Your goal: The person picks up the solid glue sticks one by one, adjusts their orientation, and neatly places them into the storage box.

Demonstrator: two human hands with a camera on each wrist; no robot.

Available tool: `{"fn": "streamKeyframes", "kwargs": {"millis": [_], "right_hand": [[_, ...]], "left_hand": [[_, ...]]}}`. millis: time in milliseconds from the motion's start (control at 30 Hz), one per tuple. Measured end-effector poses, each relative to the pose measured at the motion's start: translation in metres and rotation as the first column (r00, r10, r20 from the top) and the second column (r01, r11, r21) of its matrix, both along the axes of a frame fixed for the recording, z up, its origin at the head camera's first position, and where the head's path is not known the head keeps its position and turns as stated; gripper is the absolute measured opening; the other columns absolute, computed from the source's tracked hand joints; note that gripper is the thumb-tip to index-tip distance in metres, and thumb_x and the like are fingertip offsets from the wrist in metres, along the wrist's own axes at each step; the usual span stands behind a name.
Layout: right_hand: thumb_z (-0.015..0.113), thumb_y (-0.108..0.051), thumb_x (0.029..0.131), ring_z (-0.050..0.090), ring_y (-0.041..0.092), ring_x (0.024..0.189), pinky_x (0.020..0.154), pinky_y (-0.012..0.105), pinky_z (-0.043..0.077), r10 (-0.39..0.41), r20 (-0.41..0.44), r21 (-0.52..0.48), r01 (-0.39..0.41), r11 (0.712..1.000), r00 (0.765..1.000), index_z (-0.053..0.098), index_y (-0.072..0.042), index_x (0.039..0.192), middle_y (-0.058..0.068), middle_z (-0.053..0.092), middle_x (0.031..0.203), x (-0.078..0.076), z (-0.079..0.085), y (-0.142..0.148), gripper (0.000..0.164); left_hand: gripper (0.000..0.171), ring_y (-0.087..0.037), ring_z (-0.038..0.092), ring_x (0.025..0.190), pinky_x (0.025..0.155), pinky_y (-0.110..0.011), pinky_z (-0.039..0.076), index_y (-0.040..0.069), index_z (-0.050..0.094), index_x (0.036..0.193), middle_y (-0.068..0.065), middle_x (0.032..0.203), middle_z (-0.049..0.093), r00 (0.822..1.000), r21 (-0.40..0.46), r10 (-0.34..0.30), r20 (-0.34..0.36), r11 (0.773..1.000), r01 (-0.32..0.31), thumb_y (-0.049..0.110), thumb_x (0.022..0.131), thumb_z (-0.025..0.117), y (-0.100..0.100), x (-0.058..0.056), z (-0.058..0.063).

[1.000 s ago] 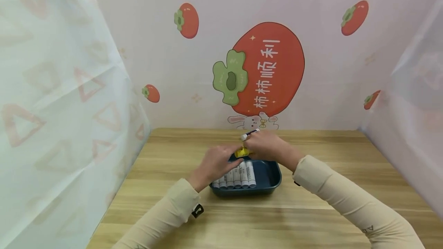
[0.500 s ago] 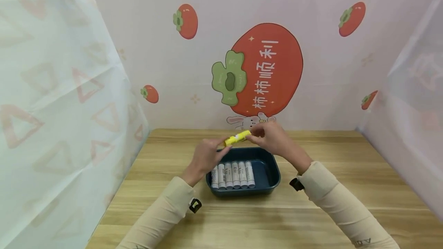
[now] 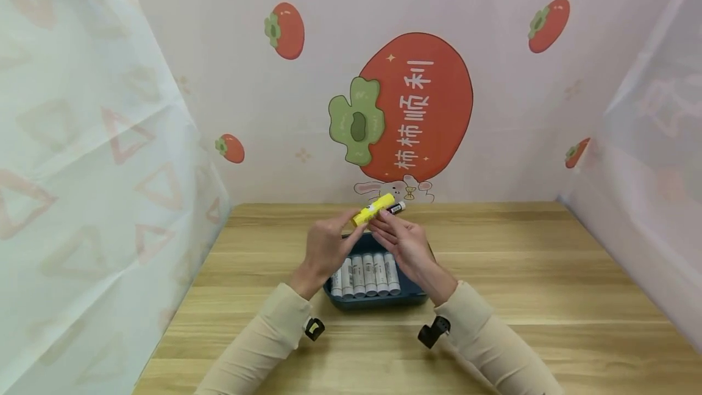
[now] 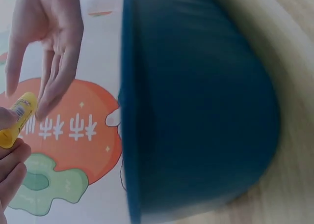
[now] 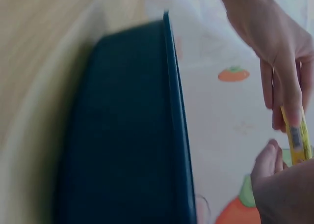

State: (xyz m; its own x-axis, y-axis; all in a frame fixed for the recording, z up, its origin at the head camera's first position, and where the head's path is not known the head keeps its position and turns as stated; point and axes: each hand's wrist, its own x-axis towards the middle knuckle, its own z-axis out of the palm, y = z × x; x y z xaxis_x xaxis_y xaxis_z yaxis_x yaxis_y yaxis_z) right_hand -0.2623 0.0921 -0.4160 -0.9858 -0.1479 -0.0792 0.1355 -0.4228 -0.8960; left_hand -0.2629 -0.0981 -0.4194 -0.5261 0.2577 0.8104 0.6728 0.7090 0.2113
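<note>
My left hand [image 3: 325, 247] pinches a yellow glue stick [image 3: 374, 209] by its lower left end, holding it tilted above the back rim of the dark blue tray [image 3: 378, 303]. My right hand [image 3: 404, 247] is beside it with the palm turned up and fingers extended, the fingertips right by the stick. The left wrist view shows the barcode on the yellow glue stick [image 4: 23, 110] and the right hand [image 4: 51, 42] with its fingers spread. In the tray several white tubes [image 3: 370, 276] lie side by side.
A dark tube with a white end [image 3: 397, 207] shows behind the right fingertips, near the back of the wooden table [image 3: 521, 297]. Printed sheets [image 3: 263, 108] close off the back and both sides.
The right hand has let go of the yellow glue stick's far end, moved left and turned palm up. The left hand still holds the stick, which has risen and tilts more steeply.
</note>
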Motion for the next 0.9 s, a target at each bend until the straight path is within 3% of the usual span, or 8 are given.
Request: {"fn": "streamKeyframes", "kwargs": {"millis": [100, 233, 367, 467, 600, 733, 833, 900], "right_hand": [[0.066, -0.025, 0.106, 0.077, 0.014, 0.109, 0.098, 0.029, 0.060, -0.067, 0.017, -0.071, 0.068, 0.995, 0.998, 0.061, 0.005, 0.143, 0.009, 0.078, 0.119, 0.001, -0.004, -0.009, 0.047], [0.068, -0.025, 0.105, 0.078, 0.013, 0.106, 0.096, 0.028, 0.061, -0.093, 0.010, -0.001, 0.093, 0.996, 0.996, 0.064, 0.005, 0.139, 0.006, 0.078, 0.114, -0.001, -0.006, -0.011, 0.045], [0.072, -0.030, 0.103, 0.078, 0.015, 0.109, 0.096, 0.032, 0.062, -0.040, -0.039, 0.193, 0.047, 0.980, 0.998, 0.068, 0.004, 0.134, 0.013, 0.078, 0.122, -0.008, -0.002, 0.000, 0.047], [0.075, -0.034, 0.100, 0.078, 0.019, 0.109, 0.097, 0.037, 0.062, 0.028, -0.076, 0.397, 0.004, 0.918, 0.997, 0.071, 0.003, 0.131, 0.018, 0.076, 0.127, -0.013, 0.006, 0.014, 0.049], [0.077, -0.034, 0.098, 0.080, 0.021, 0.098, 0.091, 0.038, 0.065, 0.135, -0.065, 0.688, -0.053, 0.723, 0.989, 0.077, 0.001, 0.121, 0.017, 0.079, 0.117, -0.016, 0.019, 0.033, 0.042], [0.080, -0.030, 0.096, 0.077, 0.016, 0.080, 0.077, 0.032, 0.066, 0.228, -0.002, 0.879, -0.107, 0.465, 0.974, 0.082, -0.001, 0.095, 0.011, 0.080, 0.093, -0.015, 0.030, 0.044, 0.029], [0.082, -0.028, 0.094, 0.073, 0.015, 0.068, 0.068, 0.031, 0.063, 0.255, 0.032, 0.948, -0.110, 0.298, 0.967, 0.078, -0.002, 0.073, 0.010, 0.078, 0.077, -0.015, 0.032, 0.046, 0.033], [0.083, -0.025, 0.092, 0.072, 0.018, 0.064, 0.064, 0.032, 0.062, 0.243, 0.043, 0.970, -0.098, 0.222, 0.969, 0.073, -0.002, 0.064, 0.011, 0.077, 0.071, -0.016, 0.030, 0.046, 0.038]], "left_hand": [[0.032, -0.021, 0.081, 0.090, 0.074, -0.031, 0.066, 0.004, 0.078, 0.118, -0.010, 0.109, 0.083, 1.000, -0.019, -0.012, -0.005, 1.000, 0.012, 0.020, 0.092, 0.085, 0.004, 0.002, -0.006], [0.034, -0.020, 0.081, 0.084, 0.069, -0.030, 0.065, 0.004, 0.077, 0.120, -0.010, 0.106, 0.083, 1.000, -0.031, -0.021, 0.015, 0.999, 0.021, 0.022, 0.092, 0.084, 0.005, 0.005, -0.011], [0.047, -0.023, 0.081, 0.088, 0.068, -0.032, 0.065, 0.006, 0.073, 0.130, -0.010, 0.115, 0.082, 0.994, -0.092, -0.003, 0.107, 0.996, 0.013, 0.033, 0.093, 0.084, 0.001, 0.007, -0.009], [0.072, -0.028, 0.077, 0.111, 0.083, -0.039, 0.066, 0.004, 0.062, 0.144, -0.013, 0.136, 0.073, 0.972, -0.214, 0.038, 0.233, 0.977, 0.013, 0.051, 0.092, 0.080, -0.005, 0.011, -0.005], [0.105, -0.032, 0.051, 0.149, 0.118, -0.049, 0.049, 0.002, 0.037, 0.163, -0.015, 0.167, 0.045, 0.903, -0.408, 0.117, 0.413, 0.910, 0.069, 0.072, 0.090, 0.067, -0.016, 0.016, 0.001], [0.121, -0.033, 0.024, 0.164, 0.132, -0.051, 0.027, 0.002, 0.015, 0.169, -0.014, 0.178, 0.016, 0.831, -0.519, 0.174, 0.529, 0.840, 0.155, 0.082, 0.088, 0.058, -0.031, 0.021, 0.003], [0.126, -0.035, 0.017, 0.166, 0.133, -0.053, 0.023, 0.000, 0.013, 0.169, -0.016, 0.179, 0.010, 0.803, -0.555, 0.201, 0.562, 0.811, 0.185, 0.086, 0.086, 0.055, -0.040, 0.023, -0.002], [0.129, -0.035, 0.015, 0.166, 0.133, -0.053, 0.023, 0.000, 0.012, 0.169, -0.017, 0.179, 0.009, 0.791, -0.571, 0.218, 0.571, 0.798, 0.192, 0.089, 0.085, 0.053, -0.045, 0.024, -0.009]]}}
